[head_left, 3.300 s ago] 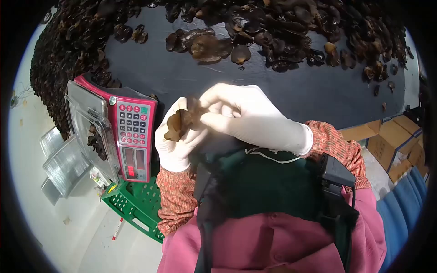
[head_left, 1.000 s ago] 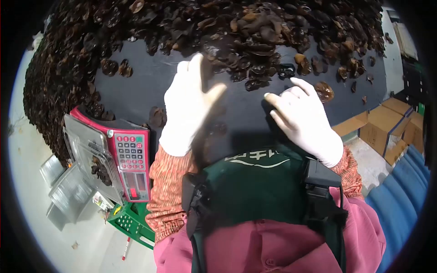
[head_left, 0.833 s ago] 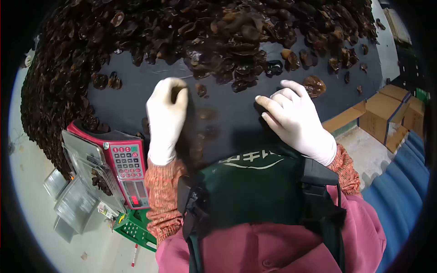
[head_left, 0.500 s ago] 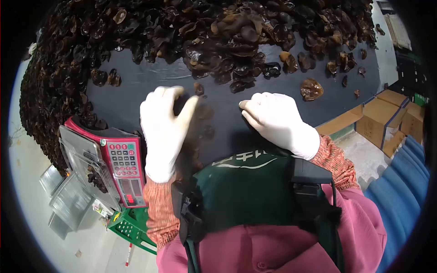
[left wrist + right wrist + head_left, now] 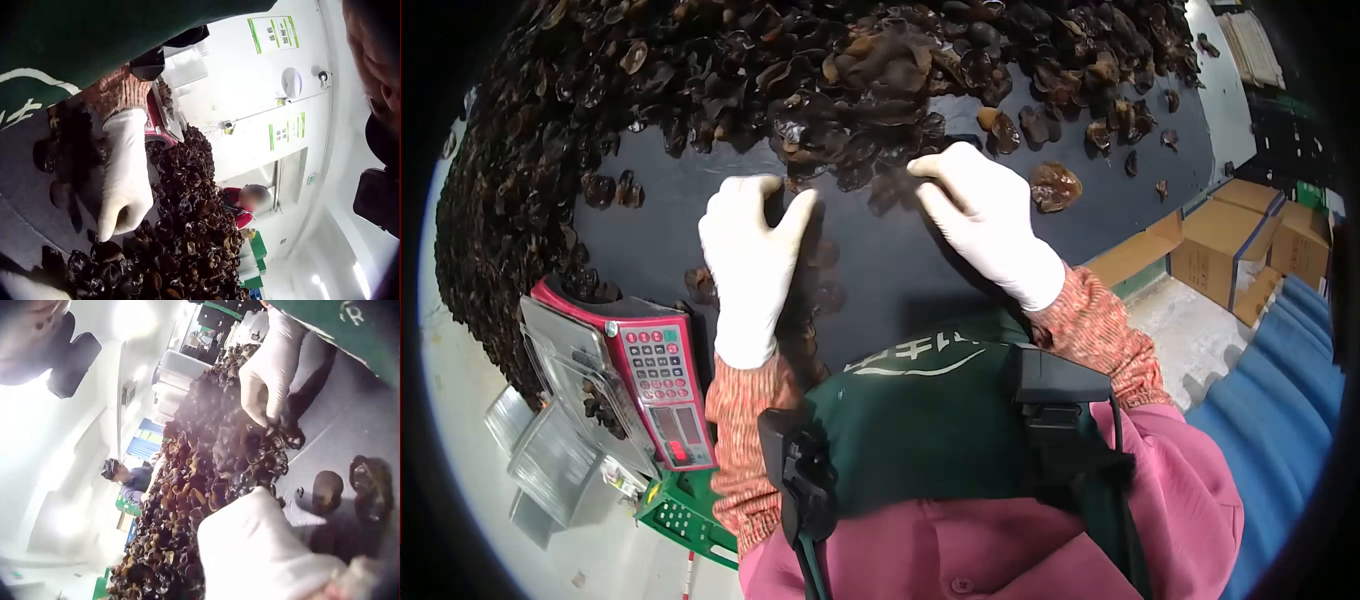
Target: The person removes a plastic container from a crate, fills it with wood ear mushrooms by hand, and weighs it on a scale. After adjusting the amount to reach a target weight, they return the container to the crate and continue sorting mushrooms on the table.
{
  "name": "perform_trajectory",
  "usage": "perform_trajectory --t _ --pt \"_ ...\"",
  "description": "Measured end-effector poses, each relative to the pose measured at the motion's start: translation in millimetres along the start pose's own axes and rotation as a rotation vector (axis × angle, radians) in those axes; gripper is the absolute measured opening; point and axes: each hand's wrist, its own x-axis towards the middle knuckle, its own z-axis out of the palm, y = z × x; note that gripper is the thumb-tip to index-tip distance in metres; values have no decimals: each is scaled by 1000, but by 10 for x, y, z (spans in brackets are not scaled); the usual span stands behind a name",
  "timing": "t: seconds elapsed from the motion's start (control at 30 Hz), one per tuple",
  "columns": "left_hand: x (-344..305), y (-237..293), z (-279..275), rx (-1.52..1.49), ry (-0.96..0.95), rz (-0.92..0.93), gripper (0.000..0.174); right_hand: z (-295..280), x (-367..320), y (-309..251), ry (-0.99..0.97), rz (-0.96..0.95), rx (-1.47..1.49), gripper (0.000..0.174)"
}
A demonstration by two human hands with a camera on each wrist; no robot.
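Note:
In the head view, my gloved right hand [image 5: 990, 215] reaches to the near edge of the pile. Its thumb and index finger pinch a blurred dark wood ear mushroom [image 5: 889, 190]. The right wrist view shows this right hand [image 5: 272, 378] with thumb and index tips close together at the mushroom's edge. My gloved left hand [image 5: 750, 250] hovers over the dark tabletop, thumb apart from the fingers and nothing held. Seen from the left wrist, the left hand [image 5: 125, 187] has a gap between thumb and index finger, just above some mushrooms.
A large wood ear pile [image 5: 700, 80] spreads over the back and left. A red scale [image 5: 655, 370] stands at left, above a green crate [image 5: 690, 520]. One brown mushroom [image 5: 1055, 187] lies apart at right. Cardboard boxes [image 5: 1220, 250] are beyond the table's right edge.
The mushroom both hands handled earlier is no longer in them. My left hand has drawn back from the pile with its fingers spread from the thumb. My right hand has moved forward onto a mushroom.

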Motion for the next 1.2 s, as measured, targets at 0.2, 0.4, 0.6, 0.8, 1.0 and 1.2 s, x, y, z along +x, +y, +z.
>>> perform_trajectory --t 0.2,0.4,0.6,0.8,1.0,1.2 --pt "76 -83 200 -133 -11 -63 15 -330 -128 -11 -143 630 693 18" --pt "-50 -130 -428 37 -36 37 14 -168 -244 -413 -367 61 482 27" --pt "-308 -88 -721 170 -93 17 32 135 57 -132 -189 -228 -204 18" --pt "-147 123 -403 11 -88 1 17 25 -103 -538 -389 -297 34 19" --pt "-306 240 -244 53 -274 131 25 -47 116 -287 -64 -232 -133 15" --pt "-575 184 -349 70 -340 197 22 470 211 -299 -286 -546 -159 43"
